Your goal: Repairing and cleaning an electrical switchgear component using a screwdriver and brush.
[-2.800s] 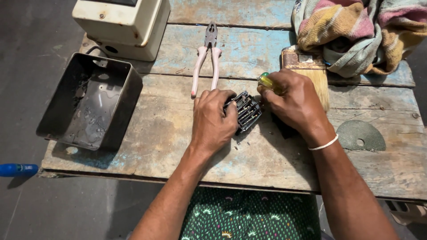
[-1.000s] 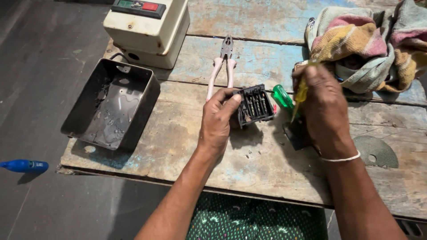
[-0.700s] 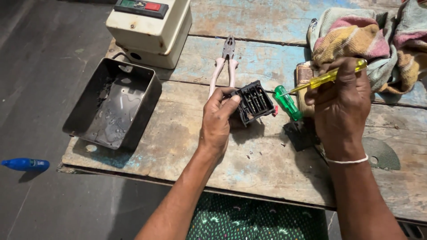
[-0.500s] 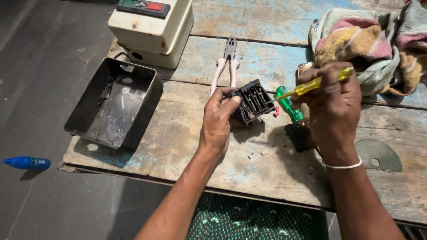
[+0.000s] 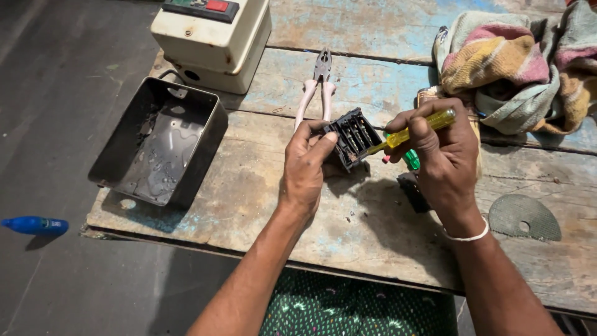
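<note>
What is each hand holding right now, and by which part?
The left hand grips the black terminal block by its left edge. The right hand pinches the yellow screwdriver by its handle, tip at the block.

A worn wooden bench [image 5: 261,205] with flaking blue paint carries a cream switch box [image 5: 211,37]. Just in front of the box lies an open black metal casing [image 5: 161,146]; to its right, pink-handled pliers [image 5: 314,93], then a striped cloth [image 5: 516,65]. Well apart, near the bench's right edge, a grey disc [image 5: 523,218].
</note>
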